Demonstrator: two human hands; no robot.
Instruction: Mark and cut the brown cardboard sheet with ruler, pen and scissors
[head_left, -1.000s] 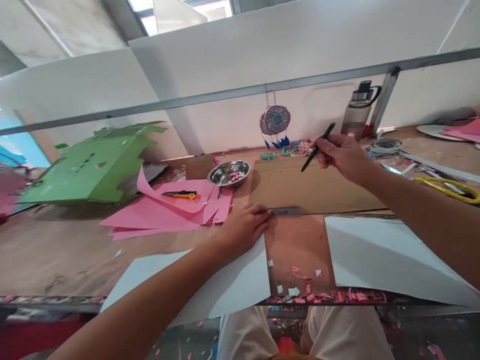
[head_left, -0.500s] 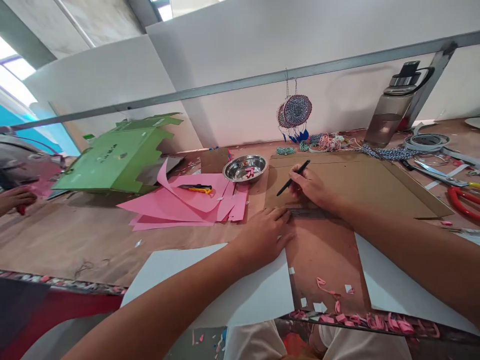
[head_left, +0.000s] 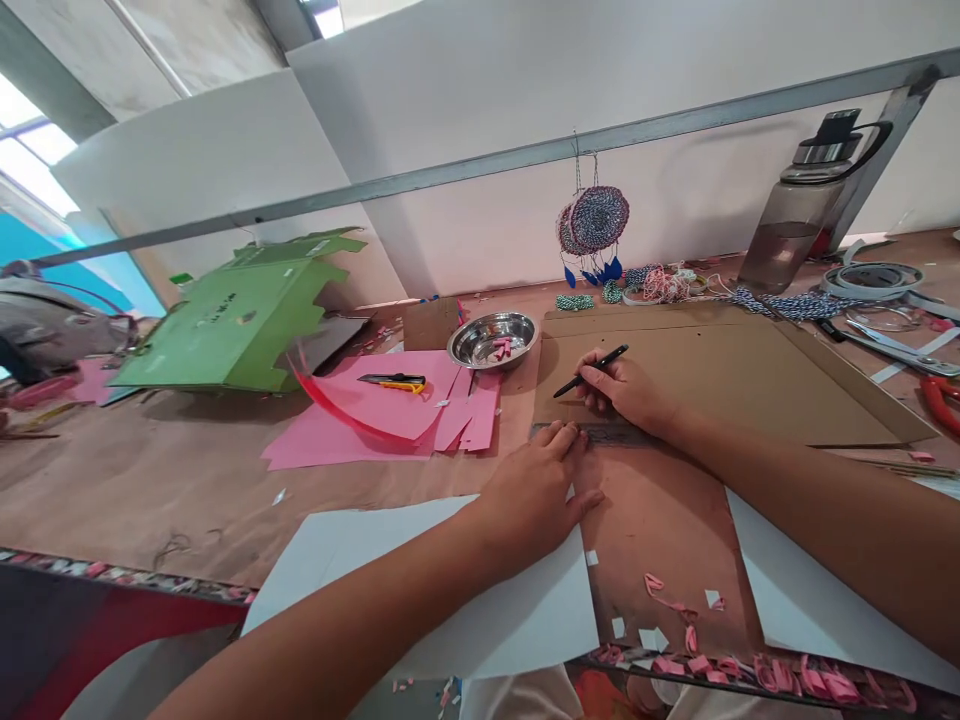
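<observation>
A black pen (head_left: 592, 371) is held in my right hand (head_left: 619, 388), the fingers closed around it. The pen slants down to the left, its tip over the left part of a brown cardboard sheet (head_left: 712, 370); whether it touches, I cannot tell. My left hand (head_left: 536, 490) lies flat with fingers stretched out, fingertips on a clear ruler (head_left: 619, 434) along the cardboard's near edge. My left forearm passes above a white sheet (head_left: 352, 560). The fingertips partly cover the ruler's left part.
Left of the cardboard are a steel bowl (head_left: 493, 340) with pink bits, and pink sheets (head_left: 360, 425) bearing a yellow-black cutter knife (head_left: 394, 381). A green box (head_left: 225, 325) stands farther left. A water bottle (head_left: 795, 215) and scissors (head_left: 941, 405) are at right.
My right hand has lowered slightly and the pen lies flatter. The top pink sheet's left part has lifted and curled. Another person's hand at the left edge has left the view.
</observation>
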